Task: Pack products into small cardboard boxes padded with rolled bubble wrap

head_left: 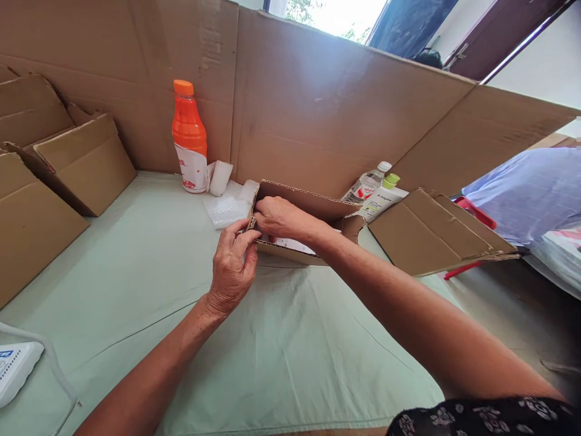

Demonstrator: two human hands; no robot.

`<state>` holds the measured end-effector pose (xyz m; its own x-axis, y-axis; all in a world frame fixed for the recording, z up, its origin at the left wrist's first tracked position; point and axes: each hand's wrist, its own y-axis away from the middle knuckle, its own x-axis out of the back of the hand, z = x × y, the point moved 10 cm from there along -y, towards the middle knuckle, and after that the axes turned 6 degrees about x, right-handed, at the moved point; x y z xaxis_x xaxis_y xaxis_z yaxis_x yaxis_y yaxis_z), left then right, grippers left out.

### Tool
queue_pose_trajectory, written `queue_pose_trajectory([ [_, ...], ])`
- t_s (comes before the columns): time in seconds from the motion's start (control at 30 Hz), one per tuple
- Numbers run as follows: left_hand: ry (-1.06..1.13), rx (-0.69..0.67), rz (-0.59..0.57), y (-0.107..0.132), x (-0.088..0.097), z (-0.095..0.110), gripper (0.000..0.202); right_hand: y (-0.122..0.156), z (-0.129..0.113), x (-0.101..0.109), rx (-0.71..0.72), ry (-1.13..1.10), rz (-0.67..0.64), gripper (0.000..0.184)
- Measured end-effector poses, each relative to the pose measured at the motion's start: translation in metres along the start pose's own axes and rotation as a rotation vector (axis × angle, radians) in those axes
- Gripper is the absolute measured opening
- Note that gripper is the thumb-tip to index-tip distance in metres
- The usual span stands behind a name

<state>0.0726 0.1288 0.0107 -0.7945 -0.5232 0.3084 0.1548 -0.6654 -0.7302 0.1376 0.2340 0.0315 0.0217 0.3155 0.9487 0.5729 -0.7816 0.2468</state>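
An open cardboard box [290, 253] stands on the green cloth in front of me, its top flaps raised. My left hand [232, 263] pinches its left end wall, thumb and fingers at the near corner. Inside that same end is my right hand [279, 217], knuckles up and fingers curled down. Its fingertips are hidden, so what they grip does not show. A white printed item [295, 244] lies in the box beneath my right forearm. Touching or just behind the box's left end is a piece of bubble wrap [228, 208].
An orange bottle [189, 142] and a small white roll [221, 177] stand at the back. A clear bottle [368, 183] and white tube [384, 201] are behind the box. Cardboard boxes stand left [93, 163] and right [436, 233]. A white power strip [18, 369] lies front left.
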Motion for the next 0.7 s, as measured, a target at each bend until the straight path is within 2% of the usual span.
queue_pose_trajectory([
  [0.07, 0.002, 0.005, -0.009, -0.002, -0.001, 0.0, 0.023, 0.009, 0.002, 0.004, 0.026, -0.068, 0.066, 0.027],
  [0.13, -0.001, 0.007, -0.02, -0.005, -0.003, -0.001, 0.022, 0.026, 0.006, 0.013, 0.059, -0.153, 0.209, 0.027],
  [0.27, 0.011, 0.033, -0.047, -0.016, -0.01, -0.009, 0.029, 0.088, 0.022, 0.034, 0.118, -0.339, 0.671, 0.026],
  [0.37, 0.075, 0.139, -0.067, -0.019, -0.017, -0.023, 0.048, 0.149, 0.04, 0.033, 0.121, -0.379, 0.99, 0.02],
  [0.43, 0.126, 0.269, -0.106, -0.015, -0.026, -0.037, 0.058, 0.181, 0.059, 0.022, 0.064, -0.401, 1.146, 0.018],
  [0.53, 0.139, 0.373, -0.15, -0.006, -0.038, -0.048, 0.061, 0.207, 0.103, -0.007, -0.096, -0.48, 1.264, 0.016],
  [0.6, 0.11, 0.349, -0.107, -0.004, -0.037, -0.048, 0.059, 0.209, 0.135, -0.029, -0.209, -0.563, 1.276, 0.019],
  [0.7, 0.085, 0.329, -0.024, -0.006, -0.034, -0.052, 0.059, 0.195, 0.17, -0.059, -0.313, -0.687, 1.22, 0.033],
])
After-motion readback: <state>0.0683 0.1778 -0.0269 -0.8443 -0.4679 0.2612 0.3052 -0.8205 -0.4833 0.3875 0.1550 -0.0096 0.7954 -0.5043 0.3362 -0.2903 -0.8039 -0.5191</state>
